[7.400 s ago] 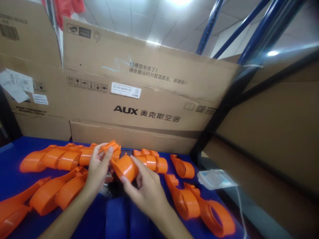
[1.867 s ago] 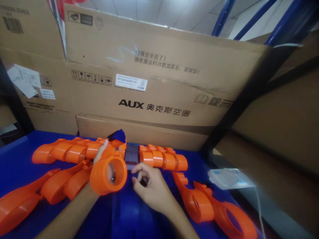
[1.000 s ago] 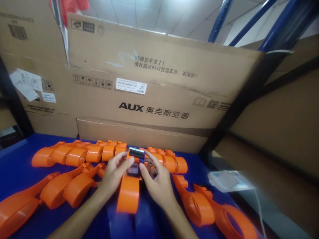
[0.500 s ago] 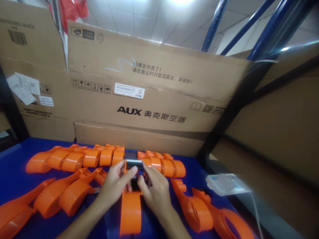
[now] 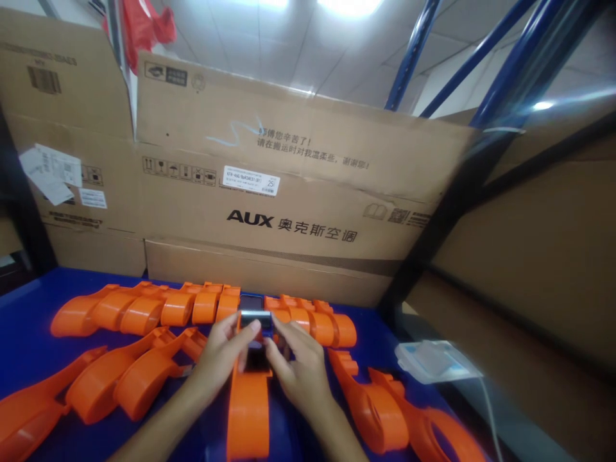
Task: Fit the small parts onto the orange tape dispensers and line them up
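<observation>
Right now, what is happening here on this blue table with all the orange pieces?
A person is working with both bare hands on one orange plastic part that lies lengthwise on the blue table. The left hand and the right hand pinch a small dark metal piece at the part's far end. More orange parts lie nested in rows to the left, behind and to the right. Large cardboard boxes stand behind the table, and a small white packet lies at the right.
</observation>
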Demonstrator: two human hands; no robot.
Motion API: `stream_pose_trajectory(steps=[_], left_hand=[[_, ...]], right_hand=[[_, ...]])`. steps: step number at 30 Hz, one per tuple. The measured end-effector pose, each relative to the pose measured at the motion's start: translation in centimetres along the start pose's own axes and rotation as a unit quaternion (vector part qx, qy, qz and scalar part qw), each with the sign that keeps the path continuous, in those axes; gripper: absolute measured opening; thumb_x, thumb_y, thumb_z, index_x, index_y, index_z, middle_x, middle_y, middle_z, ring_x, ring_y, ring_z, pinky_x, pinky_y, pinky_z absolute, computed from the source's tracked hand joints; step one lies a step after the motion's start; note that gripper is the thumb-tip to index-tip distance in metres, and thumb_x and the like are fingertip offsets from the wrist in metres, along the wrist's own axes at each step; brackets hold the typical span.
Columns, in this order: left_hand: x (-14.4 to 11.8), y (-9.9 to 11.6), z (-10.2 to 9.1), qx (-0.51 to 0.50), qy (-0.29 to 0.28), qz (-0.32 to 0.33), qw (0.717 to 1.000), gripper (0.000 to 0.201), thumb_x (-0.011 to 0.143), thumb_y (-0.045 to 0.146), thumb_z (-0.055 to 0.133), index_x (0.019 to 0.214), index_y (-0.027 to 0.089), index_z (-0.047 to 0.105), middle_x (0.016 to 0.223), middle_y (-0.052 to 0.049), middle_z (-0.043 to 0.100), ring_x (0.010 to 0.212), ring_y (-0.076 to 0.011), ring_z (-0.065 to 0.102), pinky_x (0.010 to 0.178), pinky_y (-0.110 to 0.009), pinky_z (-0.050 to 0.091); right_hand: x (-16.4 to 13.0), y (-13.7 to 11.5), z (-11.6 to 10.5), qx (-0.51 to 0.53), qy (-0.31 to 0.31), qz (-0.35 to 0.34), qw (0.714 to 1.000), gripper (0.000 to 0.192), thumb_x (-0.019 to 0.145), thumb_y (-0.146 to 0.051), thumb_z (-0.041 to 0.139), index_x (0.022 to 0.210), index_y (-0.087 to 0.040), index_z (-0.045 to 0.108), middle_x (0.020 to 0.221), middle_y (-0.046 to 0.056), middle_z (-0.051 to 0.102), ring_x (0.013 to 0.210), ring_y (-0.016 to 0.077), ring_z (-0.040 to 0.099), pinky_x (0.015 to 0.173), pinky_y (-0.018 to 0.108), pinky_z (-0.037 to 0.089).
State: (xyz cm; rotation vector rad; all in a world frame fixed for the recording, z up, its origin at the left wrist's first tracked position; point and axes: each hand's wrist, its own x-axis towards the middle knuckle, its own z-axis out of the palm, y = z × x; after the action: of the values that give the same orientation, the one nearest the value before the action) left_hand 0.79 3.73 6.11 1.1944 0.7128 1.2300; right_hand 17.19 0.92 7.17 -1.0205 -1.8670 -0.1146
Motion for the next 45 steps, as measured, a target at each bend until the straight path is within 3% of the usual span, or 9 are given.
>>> stream_pose_trajectory(steps=[7,14,23,30,38,45], left_hand=[[-0.1,0.3,0.4,-0.085,0.041,-0.034,0.995,0.036,0.075,0.045,0.077,0.092,0.014,0.068,0.055,0.003,0.059,0.037,-0.0047,0.039,0.039,-0.018,0.031],[-0.5,0.2,0.7,-0.038,0.035,-0.033,0.998,0.035,0.072,0.039,0.081,0.095,0.015,0.068,0.067,0.0,0.066,0.046,-0.0075,0.051,0.042,-0.018,0.037],[-0.7,0.2,0.7,-0.057,0.017,-0.036,0.998,0.037,0.073,0.037,0.081,0.098,0.014,0.067,0.071,-0.001,0.067,0.05,-0.0068,0.052,0.046,-0.016,0.038],[-0.7,0.2,0.7,-0.061,0.01,-0.031,0.998,0.037,0.072,0.039,0.082,0.095,0.015,0.065,0.062,0.003,0.061,0.044,-0.0045,0.044,0.044,-0.016,0.034],[-0.5,0.0,0.4,-0.034,0.028,-0.035,0.998,0.039,0.072,0.043,0.08,0.093,0.015,0.064,0.059,0.004,0.059,0.042,-0.0048,0.041,0.042,-0.017,0.033],[-0.2,-0.3,0.0,0.008,0.031,-0.023,0.999,0.042,0.077,0.051,0.073,0.096,0.015,0.065,0.054,0.006,0.052,0.038,-0.0053,0.038,0.041,-0.018,0.03]], right_hand=[[0.1,1.1,0.1,-0.032,-0.055,-0.058,0.996,0.055,0.091,-0.016,0.052,0.145,-0.013,0.045,0.081,0.008,0.067,0.071,0.0201,0.062,0.062,0.031,0.054],[-0.7,0.8,1.0,-0.12,-0.013,-0.07,0.99,0.053,0.085,-0.007,0.05,0.138,-0.013,0.053,0.074,0.006,0.066,0.062,0.0175,0.06,0.056,0.028,0.05],[-0.8,0.2,1.2,-0.149,0.012,-0.087,0.985,0.048,0.085,-0.007,0.048,0.132,-0.01,0.056,0.067,0.004,0.062,0.056,0.0164,0.057,0.05,0.027,0.048],[-1.0,0.2,1.1,-0.143,0.014,-0.098,0.985,0.051,0.087,-0.008,0.048,0.138,-0.008,0.051,0.066,0.005,0.063,0.055,0.0173,0.057,0.048,0.027,0.048],[-0.4,0.2,0.7,-0.153,0.005,-0.1,0.983,0.049,0.086,-0.008,0.049,0.135,-0.011,0.056,0.074,0.007,0.067,0.062,0.0187,0.059,0.055,0.029,0.052],[0.3,1.1,-0.6,-0.057,-0.036,-0.09,0.994,0.042,0.089,-0.023,0.059,0.13,-0.014,0.059,0.081,0.009,0.07,0.072,0.0211,0.063,0.062,0.032,0.055]])
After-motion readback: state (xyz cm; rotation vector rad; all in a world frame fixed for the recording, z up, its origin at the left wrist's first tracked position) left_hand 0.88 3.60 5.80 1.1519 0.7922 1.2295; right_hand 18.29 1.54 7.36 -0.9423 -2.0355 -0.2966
